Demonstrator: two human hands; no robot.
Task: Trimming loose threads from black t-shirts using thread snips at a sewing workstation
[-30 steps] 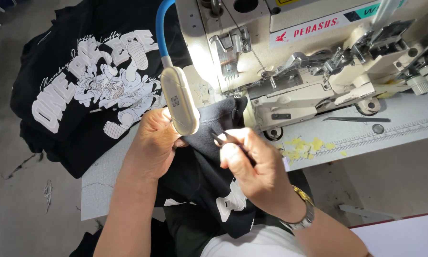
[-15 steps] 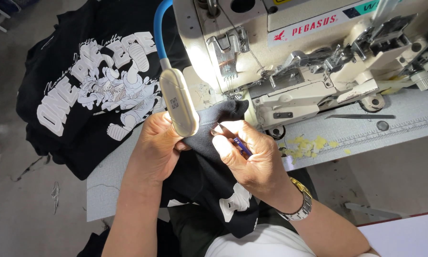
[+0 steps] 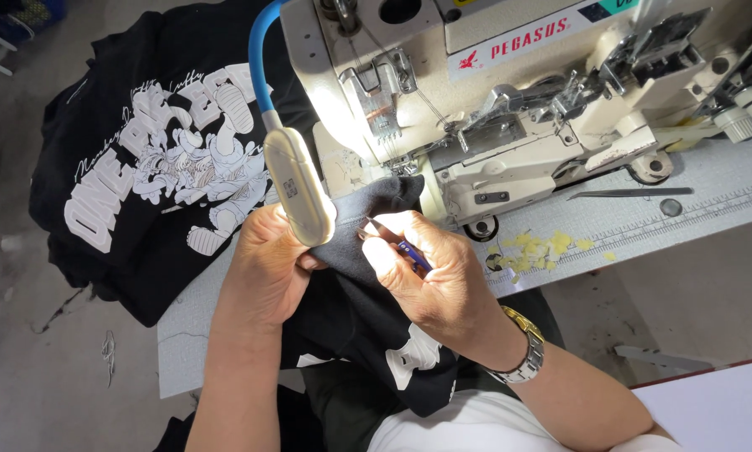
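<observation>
Gripping a black garment (image 3: 367, 276) between them — left hand (image 3: 267, 268) bunching the cloth, right hand (image 3: 434, 276) closed on small blue-handled snips (image 3: 409, 249).

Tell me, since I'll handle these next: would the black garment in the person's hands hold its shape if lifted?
Probably not. The black garment folds and sags between the left hand and right hand, so it likely flops. It looks light and unlikely to slip.

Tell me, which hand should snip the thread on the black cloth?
Probably the right hand: it holds the small blue-handled snips, tips at the black garment. The left hand is gripping the fabric.
</observation>
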